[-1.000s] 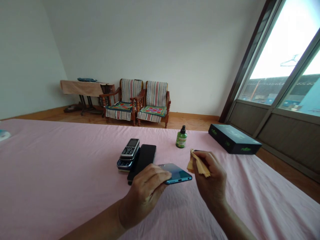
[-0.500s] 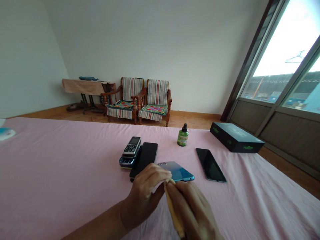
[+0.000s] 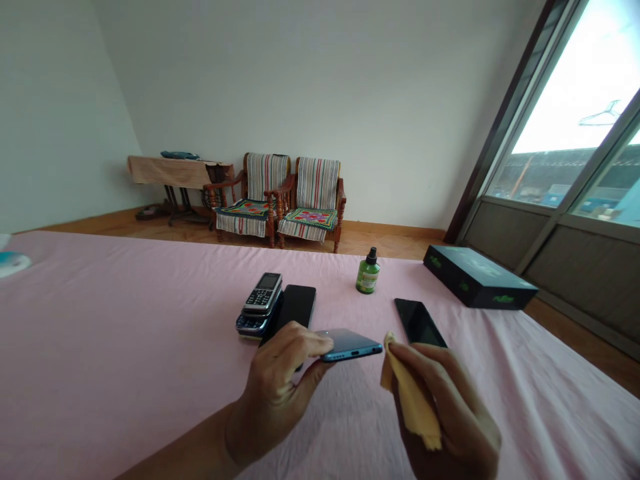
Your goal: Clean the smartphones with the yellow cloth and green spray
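Note:
My left hand (image 3: 280,383) grips a blue smartphone (image 3: 350,344) by its near end and holds it level above the pink tablecloth (image 3: 125,347). My right hand (image 3: 450,413) is closed on a folded yellow cloth (image 3: 410,393), just right of the phone's edge and apart from it. A black smartphone (image 3: 419,323) lies flat on the table beyond my right hand. Left of the blue phone, a stack of keypad phones (image 3: 260,303) rests beside another black smartphone (image 3: 295,307).
A small green spray bottle (image 3: 368,272) stands behind the phones. A dark box (image 3: 477,277) lies at the table's far right edge. Two striped wooden chairs (image 3: 280,203) and a side table (image 3: 173,172) stand by the far wall. A window (image 3: 575,133) is on the right.
My right hand with the yellow cloth came off the blue phone's near end and moved right. The left hand tilted the phone flatter, edge toward me.

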Action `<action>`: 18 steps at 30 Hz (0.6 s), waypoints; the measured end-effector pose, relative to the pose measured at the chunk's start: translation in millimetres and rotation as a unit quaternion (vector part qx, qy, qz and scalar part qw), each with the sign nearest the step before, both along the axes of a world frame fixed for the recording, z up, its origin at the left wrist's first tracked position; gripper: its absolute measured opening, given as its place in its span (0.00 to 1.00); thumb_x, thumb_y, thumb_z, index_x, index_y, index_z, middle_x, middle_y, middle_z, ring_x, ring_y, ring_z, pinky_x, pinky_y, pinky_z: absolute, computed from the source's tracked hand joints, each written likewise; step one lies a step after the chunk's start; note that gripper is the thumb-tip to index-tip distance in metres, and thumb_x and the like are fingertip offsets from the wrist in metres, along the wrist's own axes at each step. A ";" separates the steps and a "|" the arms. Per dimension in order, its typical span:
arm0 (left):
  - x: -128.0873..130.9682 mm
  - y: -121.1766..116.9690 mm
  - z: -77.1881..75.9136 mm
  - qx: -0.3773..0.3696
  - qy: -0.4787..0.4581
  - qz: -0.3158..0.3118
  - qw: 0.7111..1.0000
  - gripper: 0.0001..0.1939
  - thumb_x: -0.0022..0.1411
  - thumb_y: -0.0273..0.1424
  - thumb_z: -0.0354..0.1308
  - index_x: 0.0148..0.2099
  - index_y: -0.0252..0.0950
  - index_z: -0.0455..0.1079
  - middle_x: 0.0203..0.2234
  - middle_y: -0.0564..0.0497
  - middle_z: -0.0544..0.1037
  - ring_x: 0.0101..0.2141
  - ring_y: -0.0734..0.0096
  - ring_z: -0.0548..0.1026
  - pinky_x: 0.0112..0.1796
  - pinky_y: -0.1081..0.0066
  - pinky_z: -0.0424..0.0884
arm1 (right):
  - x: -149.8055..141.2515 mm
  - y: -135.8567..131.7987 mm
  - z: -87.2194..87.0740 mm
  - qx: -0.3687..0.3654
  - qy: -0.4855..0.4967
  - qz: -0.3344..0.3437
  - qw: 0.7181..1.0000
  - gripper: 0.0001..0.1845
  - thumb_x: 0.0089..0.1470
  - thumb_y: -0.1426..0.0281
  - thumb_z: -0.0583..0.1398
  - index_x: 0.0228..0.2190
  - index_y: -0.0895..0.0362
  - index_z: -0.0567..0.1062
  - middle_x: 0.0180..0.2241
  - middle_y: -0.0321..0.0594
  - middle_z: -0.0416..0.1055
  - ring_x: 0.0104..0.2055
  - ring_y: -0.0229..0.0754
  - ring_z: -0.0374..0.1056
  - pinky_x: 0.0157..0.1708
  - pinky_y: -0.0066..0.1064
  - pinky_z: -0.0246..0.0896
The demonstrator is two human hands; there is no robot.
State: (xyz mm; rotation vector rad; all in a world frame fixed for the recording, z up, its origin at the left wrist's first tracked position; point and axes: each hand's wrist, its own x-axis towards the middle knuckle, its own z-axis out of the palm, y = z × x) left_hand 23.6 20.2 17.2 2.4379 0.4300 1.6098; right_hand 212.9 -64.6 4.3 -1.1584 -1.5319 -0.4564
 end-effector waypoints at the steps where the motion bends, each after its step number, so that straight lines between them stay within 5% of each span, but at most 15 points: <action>1: 0.2 -0.9 -0.6 0.002 0.000 -0.001 1.000 0.10 0.59 0.16 0.61 0.43 0.31 0.72 0.31 0.46 0.78 0.33 0.67 0.75 0.34 0.69 0.73 | -0.1 0.7 -1.5 -0.009 -0.008 0.014 1.000 0.16 0.56 0.79 0.57 0.46 0.60 0.74 0.38 0.45 0.69 0.38 0.39 0.71 0.33 0.23 0.70; 7: 3.6 -2.3 -4.1 0.001 0.010 -0.001 1.000 0.10 0.60 0.17 0.60 0.42 0.33 0.72 0.32 0.46 0.78 0.33 0.67 0.75 0.34 0.68 0.73 | -11.8 0.8 -17.3 -0.011 -0.074 0.021 0.997 0.21 0.59 0.80 0.53 0.53 0.61 0.71 0.41 0.49 0.71 0.42 0.42 0.72 0.38 0.27 0.72; 13: 4.0 -2.1 -4.2 0.001 0.011 -0.017 1.000 0.09 0.62 0.18 0.57 0.43 0.34 0.72 0.33 0.46 0.79 0.33 0.67 0.76 0.34 0.69 0.74 | -27.2 -1.1 -9.9 -0.019 -0.170 0.077 0.982 0.18 0.60 0.77 0.53 0.51 0.68 0.72 0.39 0.53 0.74 0.42 0.46 0.73 0.40 0.31 0.73; 18: 2.4 -0.1 -4.9 0.003 0.009 -0.002 1.000 0.09 0.61 0.17 0.59 0.42 0.33 0.72 0.32 0.46 0.78 0.32 0.66 0.75 0.34 0.69 0.74 | -14.9 2.3 -10.8 0.011 -0.096 0.028 0.995 0.19 0.58 0.80 0.53 0.51 0.62 0.72 0.40 0.50 0.73 0.41 0.45 0.73 0.37 0.31 0.73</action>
